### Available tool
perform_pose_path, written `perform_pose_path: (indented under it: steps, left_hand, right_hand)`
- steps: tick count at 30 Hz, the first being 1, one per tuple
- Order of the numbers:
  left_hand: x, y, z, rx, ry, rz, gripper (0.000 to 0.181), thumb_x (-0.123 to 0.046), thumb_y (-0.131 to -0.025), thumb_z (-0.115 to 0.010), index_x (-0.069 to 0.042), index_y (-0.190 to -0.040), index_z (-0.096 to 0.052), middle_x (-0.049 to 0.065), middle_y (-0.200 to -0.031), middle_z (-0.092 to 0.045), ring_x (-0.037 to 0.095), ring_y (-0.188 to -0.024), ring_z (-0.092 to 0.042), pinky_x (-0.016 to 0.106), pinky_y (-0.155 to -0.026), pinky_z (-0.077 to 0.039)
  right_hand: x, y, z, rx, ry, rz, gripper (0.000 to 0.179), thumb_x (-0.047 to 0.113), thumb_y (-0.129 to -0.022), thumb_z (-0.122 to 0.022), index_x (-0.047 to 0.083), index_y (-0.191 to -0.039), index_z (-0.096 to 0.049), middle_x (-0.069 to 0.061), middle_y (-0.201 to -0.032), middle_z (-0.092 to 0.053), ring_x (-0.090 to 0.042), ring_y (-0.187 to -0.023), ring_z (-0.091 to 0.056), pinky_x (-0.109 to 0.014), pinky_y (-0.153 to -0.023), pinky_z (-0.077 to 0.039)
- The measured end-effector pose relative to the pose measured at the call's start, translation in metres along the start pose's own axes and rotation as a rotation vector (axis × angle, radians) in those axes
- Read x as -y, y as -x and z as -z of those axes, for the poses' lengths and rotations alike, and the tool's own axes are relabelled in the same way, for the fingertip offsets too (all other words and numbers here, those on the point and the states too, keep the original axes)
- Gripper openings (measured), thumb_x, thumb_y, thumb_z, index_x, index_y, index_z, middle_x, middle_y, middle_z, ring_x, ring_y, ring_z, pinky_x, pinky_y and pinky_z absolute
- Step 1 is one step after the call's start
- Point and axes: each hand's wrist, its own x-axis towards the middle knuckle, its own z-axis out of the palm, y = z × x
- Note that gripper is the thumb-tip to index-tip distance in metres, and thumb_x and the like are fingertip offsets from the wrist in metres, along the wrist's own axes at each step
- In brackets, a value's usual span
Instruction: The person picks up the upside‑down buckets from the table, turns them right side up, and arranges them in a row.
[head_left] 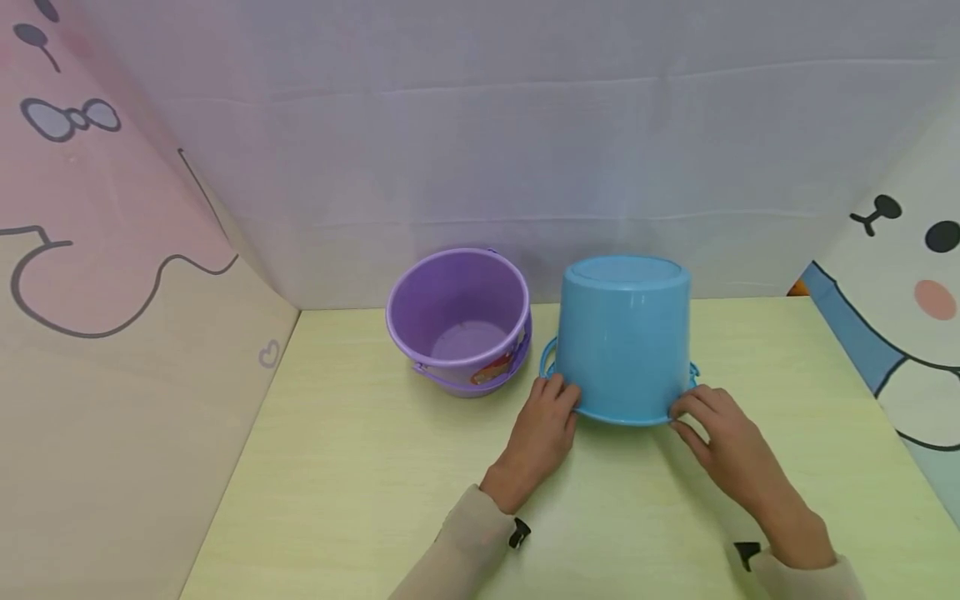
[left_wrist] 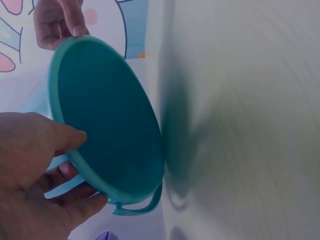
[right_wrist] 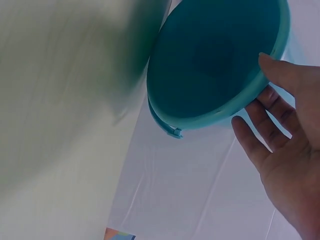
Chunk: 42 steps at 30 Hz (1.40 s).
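Observation:
A blue bucket (head_left: 624, 333) is turned bottom up and tilted, its near rim raised off the table. My left hand (head_left: 543, 425) pinches that rim at the left, thumb inside and fingers outside in the left wrist view. On the right side of the rim, my right hand (head_left: 723, 446) pinches in the same way. Both wrist views look into the bucket's hollow (left_wrist: 105, 120), where nothing shows. Its far rim touches the table in the left wrist view, and the handle (right_wrist: 162, 122) hangs beside the rim. To the left, a purple bucket (head_left: 457, 312) stands with its mouth up.
The pale wooden table (head_left: 337, 467) runs back to a whitish cloth wall (head_left: 480, 150) close behind both buckets. Printed cartoon panels flank it, a pink and cream one (head_left: 112, 250) at left and a white one (head_left: 900, 292) at right.

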Motion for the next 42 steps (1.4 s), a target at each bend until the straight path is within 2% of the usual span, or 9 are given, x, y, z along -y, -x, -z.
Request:
perform_pose_path:
  steps: [10, 16, 23, 35, 42]
  left_hand:
    - [0.001, -0.001, 0.008, -0.043, 0.078, -0.02, 0.014, -0.002, -0.097, -0.073, -0.011, -0.098, -0.062, 0.003, -0.1, -0.053, 0.021, -0.094, -0.05, 0.03, -0.084, -0.05]
    - [0.001, -0.002, 0.014, -0.075, 0.117, -0.038, 0.013, -0.003, -0.097, -0.074, -0.01, -0.101, -0.064, 0.003, -0.101, -0.054, 0.021, -0.095, -0.051, 0.031, -0.084, -0.051]
    - [0.002, -0.003, 0.016, -0.102, 0.139, -0.046, 0.011, -0.004, -0.098, -0.074, -0.009, -0.104, -0.067, 0.004, -0.104, -0.057, 0.021, -0.1, -0.056, 0.03, -0.087, -0.054]
    - [0.002, -0.006, 0.017, -0.186, 0.146, -0.084, 0.012, 0.0, -0.097, -0.075, -0.009, -0.104, -0.069, 0.004, -0.103, -0.06, 0.02, -0.097, -0.059, 0.027, -0.086, -0.056]
    - [0.0, -0.008, 0.021, -0.21, 0.16, -0.094, 0.013, 0.003, -0.097, -0.073, -0.008, -0.105, -0.07, 0.004, -0.102, -0.06, 0.02, -0.096, -0.06, 0.027, -0.084, -0.057]
  right_hand:
    - [-0.001, -0.005, 0.004, -0.043, -0.017, 0.012, 0.06, 0.057, -0.108, -0.035, 0.008, -0.095, -0.066, -0.003, -0.098, -0.065, -0.021, -0.092, -0.054, -0.011, -0.088, -0.038]
    - [-0.002, -0.007, 0.006, -0.082, -0.037, 0.039, 0.057, 0.054, -0.109, -0.039, 0.005, -0.095, -0.066, -0.006, -0.099, -0.065, -0.021, -0.093, -0.054, -0.01, -0.092, -0.038]
    - [-0.003, -0.009, 0.008, -0.113, -0.035, 0.055, 0.057, 0.052, -0.11, -0.04, 0.004, -0.095, -0.066, -0.008, -0.099, -0.065, -0.024, -0.094, -0.056, -0.009, -0.094, -0.037]
    - [-0.001, -0.014, 0.012, -0.163, -0.026, 0.067, 0.059, 0.051, -0.112, -0.04, 0.0, -0.096, -0.068, -0.011, -0.098, -0.065, -0.026, -0.094, -0.057, -0.005, -0.098, -0.036]
    - [-0.001, -0.015, 0.012, -0.201, -0.044, 0.067, 0.059, 0.049, -0.113, -0.041, -0.001, -0.097, -0.068, -0.013, -0.099, -0.065, -0.027, -0.095, -0.057, -0.002, -0.102, -0.032]
